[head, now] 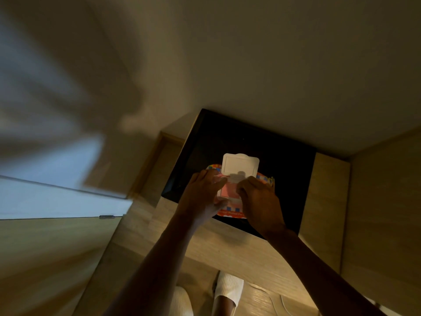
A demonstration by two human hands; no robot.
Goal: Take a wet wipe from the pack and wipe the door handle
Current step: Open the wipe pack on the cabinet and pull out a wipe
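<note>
A colourful wet wipe pack [230, 214] lies on a black table [284, 169] below me, its white flip lid [240, 166] standing open. My left hand [202, 192] rests on the pack's left side and holds it down. My right hand [259, 199] is at the pink opening [227, 190], fingers pinched there; whether a wipe is between them is hidden. A blurred door [45, 197] stands at the left, with a small metal fitting [106, 216] at its edge. No door handle is clearly visible.
The black table stands in a corner against pale walls [273, 65]. A light wooden floor [227, 247] runs beneath. My feet in white slippers [229, 286] are at the bottom, and a white cable [275, 302] lies on the floor to their right.
</note>
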